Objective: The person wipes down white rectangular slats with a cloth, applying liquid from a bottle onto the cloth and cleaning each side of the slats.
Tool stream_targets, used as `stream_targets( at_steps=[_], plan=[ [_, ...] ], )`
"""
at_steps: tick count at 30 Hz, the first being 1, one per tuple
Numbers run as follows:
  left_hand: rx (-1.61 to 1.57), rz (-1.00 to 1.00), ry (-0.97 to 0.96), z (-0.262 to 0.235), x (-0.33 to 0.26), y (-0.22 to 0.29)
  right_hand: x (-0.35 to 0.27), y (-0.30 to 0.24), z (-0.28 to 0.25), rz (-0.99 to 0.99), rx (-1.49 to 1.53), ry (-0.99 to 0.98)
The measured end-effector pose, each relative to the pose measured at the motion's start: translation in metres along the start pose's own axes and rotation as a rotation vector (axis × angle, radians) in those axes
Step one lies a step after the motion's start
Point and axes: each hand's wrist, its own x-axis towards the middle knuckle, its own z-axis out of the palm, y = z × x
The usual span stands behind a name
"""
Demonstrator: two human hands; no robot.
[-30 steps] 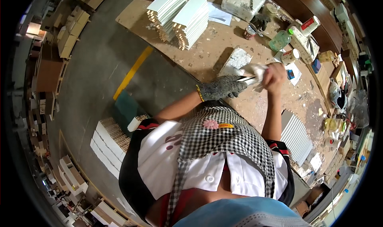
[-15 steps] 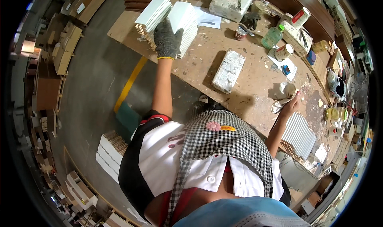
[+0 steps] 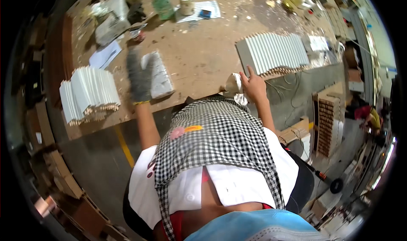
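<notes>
Cloth (image 3: 232,83) is bunching beside the right hand (image 3: 254,87), which is grasping it at the front edge of the table (image 3: 199,59). The index finger is stretching toward the near left corner of a row of white slats (image 3: 273,52); whether its tip is touching them, I cannot tell.

The left hand (image 3: 140,75), wearing a grey glove, is blurring above the table's left half; I cannot tell whether it is gripping anything. A white block (image 3: 161,78) is lying just to its right, and I cannot tell if they are touching.

Farther left, more slats (image 3: 96,86) are standing in two packed groups near the front edge, their peg ends facing the person. Paper (image 3: 105,54) is lying behind them. Toward the back, a green-capped bottle (image 3: 162,6) is standing near a tub (image 3: 186,4), and a small blue thing (image 3: 205,14) is resting on a printed sheet (image 3: 213,8). A checked apron (image 3: 216,135) is covering the person's front. Beyond the table, at far right, another person (image 3: 368,116) is showing, small and blurred.
</notes>
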Motion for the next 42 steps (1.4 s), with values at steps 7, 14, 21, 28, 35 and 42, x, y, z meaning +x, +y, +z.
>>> stream_targets(
  at_steps=[7,14,21,28,35,42],
  plan=[
    [-0.471,0.037,-0.932,0.196,-0.039,0.128,-0.023,0.003,0.006,0.220,-0.177,-0.045],
    [-0.687,-0.556,-0.999,0.228,-0.054,0.181,-0.039,0.000,0.027,-0.089,-0.081,-0.053],
    [-0.588,-0.422,-0.753,0.178,-0.037,0.097,0.006,0.042,0.040,0.125,1.028,0.062],
    [-0.204,-0.360,-0.090,0.048,-0.064,-0.018,0.043,-0.008,0.002,0.134,1.397,-0.331],
    [0.351,-0.126,0.035,-0.005,-0.112,-0.044,0.086,-0.088,0.015,-0.135,1.144,-0.560],
    [-0.757,-0.551,0.122,0.021,-0.131,0.017,0.018,-0.229,0.068,-0.956,0.449,-0.259]
  ],
)
